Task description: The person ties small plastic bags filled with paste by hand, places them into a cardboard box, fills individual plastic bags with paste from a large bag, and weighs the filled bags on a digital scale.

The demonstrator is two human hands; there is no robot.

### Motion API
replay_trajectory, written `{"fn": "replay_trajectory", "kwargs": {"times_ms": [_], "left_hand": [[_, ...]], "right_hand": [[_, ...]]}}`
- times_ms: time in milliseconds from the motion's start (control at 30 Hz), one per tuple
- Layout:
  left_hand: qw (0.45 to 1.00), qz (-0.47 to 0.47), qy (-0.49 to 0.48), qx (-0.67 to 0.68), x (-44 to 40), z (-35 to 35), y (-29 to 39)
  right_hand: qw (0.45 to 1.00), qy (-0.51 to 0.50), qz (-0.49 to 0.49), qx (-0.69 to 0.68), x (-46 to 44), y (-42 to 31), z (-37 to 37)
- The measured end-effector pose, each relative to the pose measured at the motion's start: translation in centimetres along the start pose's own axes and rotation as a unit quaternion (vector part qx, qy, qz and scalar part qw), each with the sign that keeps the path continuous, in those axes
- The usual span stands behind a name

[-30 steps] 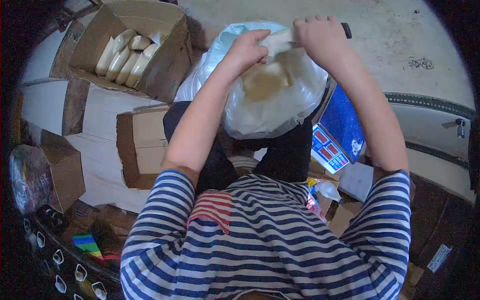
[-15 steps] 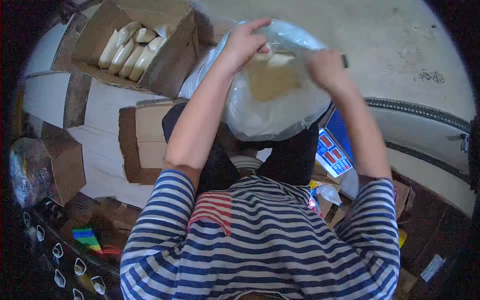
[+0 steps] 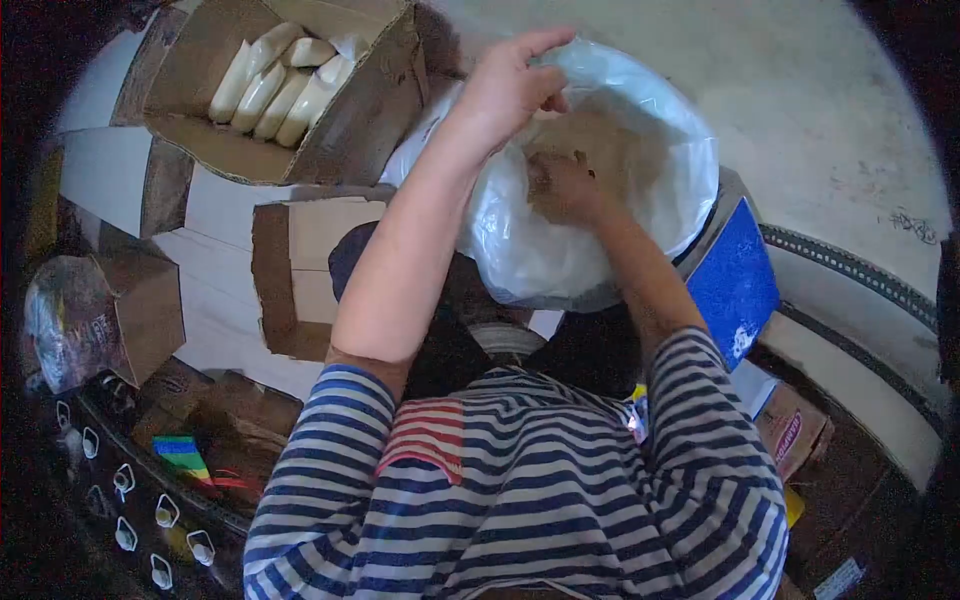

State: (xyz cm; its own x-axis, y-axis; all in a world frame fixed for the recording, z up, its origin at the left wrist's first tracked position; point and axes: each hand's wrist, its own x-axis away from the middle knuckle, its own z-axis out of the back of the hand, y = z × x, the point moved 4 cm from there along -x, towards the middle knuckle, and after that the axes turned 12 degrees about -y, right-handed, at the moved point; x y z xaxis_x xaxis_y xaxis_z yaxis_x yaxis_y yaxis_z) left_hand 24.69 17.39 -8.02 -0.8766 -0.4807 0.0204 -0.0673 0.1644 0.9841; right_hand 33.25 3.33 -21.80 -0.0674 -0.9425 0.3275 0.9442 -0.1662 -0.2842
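Note:
A tub lined with clear plastic bag (image 3: 690, 200) stands in front of my knees, with tan powder (image 3: 625, 130) inside. My left hand (image 3: 510, 85) is over its left far side. Its index finger points out and the other fingers curl down; what they grip is hidden. Down inside the lined tub is my right hand (image 3: 565, 190), fingers curled close to the powder. A small dark bit shows by its fingers, too blurred to name.
At the upper left, a cardboard carton (image 3: 350, 130) holds several filled bags (image 3: 285, 90) of pale contents. A blue panel (image 3: 735, 285) stands right of the tub. An open cardboard flap (image 3: 275, 290) and a plastic-wrapped box (image 3: 150, 315) lie left.
My right hand has moved left and down from the tub's right rim into its inside. My left hand stays over the left side. The view has shifted slightly.

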Motion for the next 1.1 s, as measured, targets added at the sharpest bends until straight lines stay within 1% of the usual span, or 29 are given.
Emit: {"fn": "replay_trajectory", "kwargs": {"times_ms": [33, 100, 167, 200, 267, 300, 367, 400, 433, 467, 500, 533, 567, 600, 667, 700, 767, 800, 867, 1000, 1100], "left_hand": [[1.000, 0.010, -0.004, -0.006, 0.0, 0.0, 0.1], [1.000, 0.017, -0.012, -0.012, 0.3, -0.2, 0.3], [0.999, 0.014, -0.018, -0.032, 0.3, -0.2, 0.2], [0.999, 0.010, -0.020, -0.032, 0.4, -0.3, 0.2], [0.999, -0.002, -0.037, 0.003, 0.7, -0.7, 0.4], [0.999, -0.007, -0.041, 0.003, 0.6, -0.8, 0.1], [0.998, -0.024, -0.047, -0.018, 0.4, -1.0, -0.5], [0.998, -0.028, -0.050, -0.018, 0.5, -1.3, -0.8], [0.998, -0.021, -0.056, -0.026, 0.6, -1.5, -1.0], [0.997, -0.015, -0.061, -0.034, 0.8, -1.9, -0.6], [0.997, -0.020, -0.063, -0.034, 1.0, -2.2, -0.3], [0.995, -0.015, -0.063, -0.075, 1.3, -2.6, 0.4], [0.991, -0.010, -0.062, -0.115, 1.6, -2.8, 0.7], [0.991, -0.015, -0.062, -0.114, 1.5, -3.0, 0.5], [0.992, -0.041, -0.057, -0.102, 1.1, -3.2, -0.2], [0.992, -0.047, -0.056, -0.101, 0.8, -3.1, -0.4], [0.991, -0.019, -0.057, -0.123, 0.8, -3.2, -0.4], [0.991, -0.022, -0.056, -0.123, 0.8, -3.2, -0.4], [0.994, -0.019, -0.068, -0.081, 0.8, -3.5, -0.5], [0.994, -0.019, -0.062, -0.085, 0.9, -3.8, -0.4], [0.993, -0.009, -0.071, -0.095, 1.1, -3.9, -0.2]], "right_hand": [[0.995, -0.090, 0.001, -0.046, -0.1, 0.6, -0.4], [0.980, -0.176, -0.001, -0.091, 1.1, 2.1, -0.2], [0.995, -0.078, 0.058, -0.021, 2.6, 3.4, 2.1], [0.995, -0.075, 0.056, -0.019, 3.8, 3.6, 3.3], [0.985, -0.119, -0.042, -0.117, 6.6, 1.7, 9.9], [0.986, -0.115, -0.045, -0.114, 7.7, 1.6, 11.7], [0.996, -0.021, -0.035, -0.083, 9.7, 1.1, 15.8], [0.996, -0.017, -0.038, -0.081, 10.4, 0.5, 17.6], [0.996, 0.002, -0.060, -0.061, 10.9, -0.5, 19.9], [0.996, 0.022, -0.082, -0.040, 11.4, -1.2, 21.5], [0.996, 0.026, -0.084, -0.036, 11.4, -1.6, 22.3], [0.994, 0.056, -0.082, 0.053, 11.0, -2.0, 23.2], [0.983, 0.086, -0.078, 0.140, 10.7, -2.7, 24.1], [0.982, 0.087, -0.079, 0.144, 10.4, -3.3, 24.7], [0.945, 0.089, -0.083, 0.304, 9.7, -5.2, 25.6], [0.943, 0.091, -0.083, 0.310, 9.3, -5.6, 25.8], [0.922, 0.072, -0.090, 0.371, 8.9, -6.1, 26.0], [0.921, 0.073, -0.090, 0.373, 8.8, -6.0, 26.1], [0.915, 0.079, -0.087, 0.385, 8.8, -5.9, 26.3], [0.917, 0.090, -0.084, 0.380, 9.8, -5.3, 26.3], [0.926, 0.107, -0.107, 0.345, 11.8, -4.4, 25.8]]}}
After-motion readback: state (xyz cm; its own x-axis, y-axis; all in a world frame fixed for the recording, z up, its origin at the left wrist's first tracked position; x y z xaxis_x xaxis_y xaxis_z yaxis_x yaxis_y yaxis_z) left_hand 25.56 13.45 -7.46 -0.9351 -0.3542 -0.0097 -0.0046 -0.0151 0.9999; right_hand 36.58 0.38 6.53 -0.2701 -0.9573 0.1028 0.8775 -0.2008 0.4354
